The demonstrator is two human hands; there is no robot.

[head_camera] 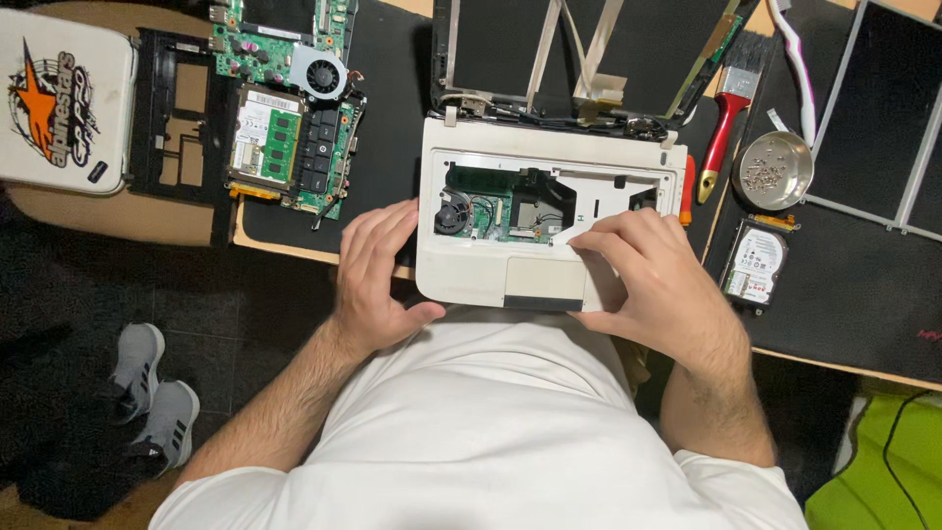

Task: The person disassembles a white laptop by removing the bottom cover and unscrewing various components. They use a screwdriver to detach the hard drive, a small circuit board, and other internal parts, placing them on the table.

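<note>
Left hand (378, 280) flat, fingers together and extended, palm pressed on the left edge of the white laptop base (471, 275), thumb hooked under its near-left corner; holding nothing, just bracing. Right hand (648, 280) loosely curled, fingers bent down onto the palm-rest right of the touchpad (546, 283), fingertips at the edge of the open keyboard bay; can't tell whether it pinches anything small, fingers cover that spot. Base sits at the near edge of the desk, directly between both hands, keyboard off, so the small fan (452, 214) and green board (491, 211) inside are exposed. Stripped screen lid (589, 49) stands hinged behind it, ribbon cables loose, top cut off by the frame. Right of base: orange-handled tool (687, 189) mostly hidden by the case edge, red-handled brush (731, 108), metal bowl of screws (773, 172), hard drive (754, 263) lying just beside the right wrist. Left on the mat: a separate motherboard with fan (289, 108), black plastic frame (182, 113), white case with a sticker (59, 103). Base's near-right corner is hidden under the right hand.
</note>
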